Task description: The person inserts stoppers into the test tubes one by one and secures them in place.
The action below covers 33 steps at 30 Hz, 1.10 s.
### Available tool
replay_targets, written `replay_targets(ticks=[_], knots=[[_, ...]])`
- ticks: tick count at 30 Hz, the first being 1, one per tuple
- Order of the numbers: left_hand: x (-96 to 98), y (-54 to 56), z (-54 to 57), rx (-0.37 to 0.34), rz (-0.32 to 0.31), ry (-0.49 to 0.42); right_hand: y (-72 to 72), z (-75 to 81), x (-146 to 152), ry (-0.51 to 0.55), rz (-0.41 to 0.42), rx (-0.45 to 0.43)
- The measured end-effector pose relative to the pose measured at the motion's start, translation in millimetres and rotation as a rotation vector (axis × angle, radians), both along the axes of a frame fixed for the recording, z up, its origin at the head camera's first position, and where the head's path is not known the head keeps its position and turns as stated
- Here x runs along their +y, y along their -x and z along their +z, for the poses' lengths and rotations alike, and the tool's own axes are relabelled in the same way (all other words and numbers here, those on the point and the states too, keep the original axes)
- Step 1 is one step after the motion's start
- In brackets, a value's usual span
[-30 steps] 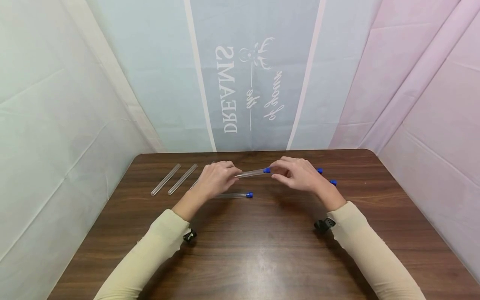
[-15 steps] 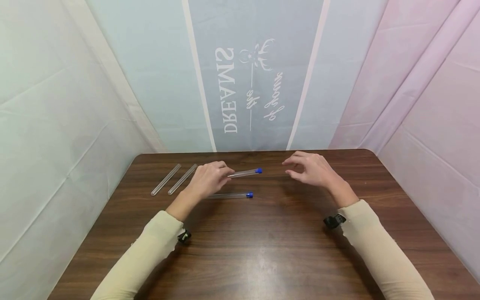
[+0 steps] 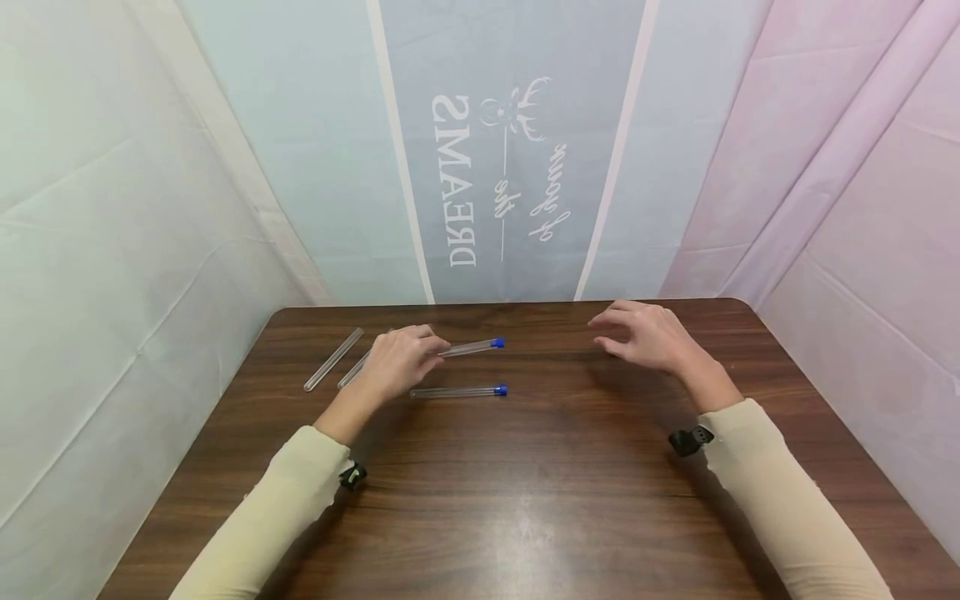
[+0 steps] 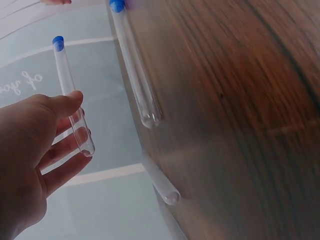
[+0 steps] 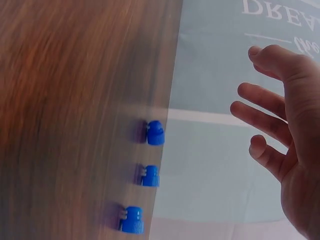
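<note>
My left hand pinches a clear test tube between thumb and fingers; its blue cap points right. In the left wrist view the held tube's rounded end lies by the fingers. Below it in the head view, a second blue-capped test tube lies on the table. Two uncapped test tubes lie slanted at the left, one partly behind the left hand. My right hand hovers at the right, fingers loosely bent and holding nothing. Three loose blue caps lie near it in the right wrist view, hidden in the head view.
The brown wooden table ends at a back edge against a blue-grey cloth with printed words. Pale cloth walls stand at the left and right. Each wrist wears a black strapped device.
My right hand has drawn away to the right from the held tube's cap. The left hand has moved left with the capped tube, uncovering more of the capped tube on the table.
</note>
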<state>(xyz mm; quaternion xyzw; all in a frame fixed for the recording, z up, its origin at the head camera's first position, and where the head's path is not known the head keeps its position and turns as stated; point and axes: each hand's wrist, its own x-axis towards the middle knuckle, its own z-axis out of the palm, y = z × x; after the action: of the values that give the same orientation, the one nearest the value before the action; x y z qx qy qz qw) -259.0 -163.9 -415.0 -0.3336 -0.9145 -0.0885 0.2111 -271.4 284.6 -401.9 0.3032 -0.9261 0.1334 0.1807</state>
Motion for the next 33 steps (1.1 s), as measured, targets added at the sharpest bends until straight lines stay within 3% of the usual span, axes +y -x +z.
replay_targets(ticks=[8,14,21,33], knots=[[-7.6,5.3,-1.3,0.017,-0.022,-0.031,4.2,2.5,8,-0.023,-0.005,0.031],[-9.0,9.9,1.9,0.007,-0.016,-0.041,8.7,5.8,14,-0.05,-0.043,0.003],[-7.9,11.1,3.8,-0.035,-0.012,-0.032,12.4,7.2,17,-0.076,-0.044,-0.033],[-3.1,12.0,-4.1,-0.093,0.001,0.018,17.9,1.8,25,-0.13,-0.042,-0.049]])
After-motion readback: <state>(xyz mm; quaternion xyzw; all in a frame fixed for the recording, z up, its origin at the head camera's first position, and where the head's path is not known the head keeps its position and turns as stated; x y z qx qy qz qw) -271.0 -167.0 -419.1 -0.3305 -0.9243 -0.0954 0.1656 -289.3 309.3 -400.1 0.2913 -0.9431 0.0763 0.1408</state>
